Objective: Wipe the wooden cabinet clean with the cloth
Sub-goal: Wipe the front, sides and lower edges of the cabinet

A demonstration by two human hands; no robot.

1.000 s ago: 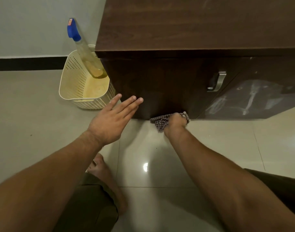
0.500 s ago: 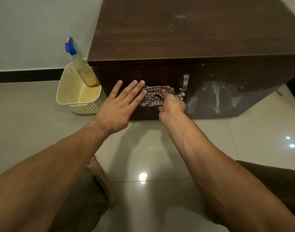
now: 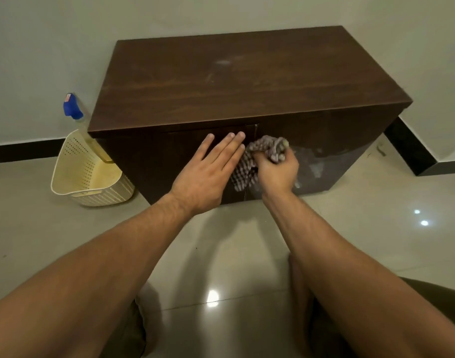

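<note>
A low dark brown wooden cabinet (image 3: 236, 81) stands on the tiled floor against the wall. My right hand (image 3: 278, 169) grips a bunched checked cloth (image 3: 252, 161) and presses it against the cabinet's front, near the seam between the two doors. My left hand (image 3: 208, 171) lies flat with fingers spread on the left door, just left of the cloth. Pale smears show on the right door (image 3: 317, 164) and faint dusty marks on the top. The door handle is hidden behind the cloth and hand.
A cream perforated plastic basket (image 3: 89, 174) sits on the floor at the cabinet's left corner, with a spray bottle with a blue trigger (image 3: 72, 109) leaning in it. Black skirting (image 3: 412, 151) runs along the wall to the right. My knees are at the bottom.
My right hand has carried the cloth from the cabinet's bottom edge up the front and to the right, toward the door seam. My left hand went up with it. The view has pulled back.
</note>
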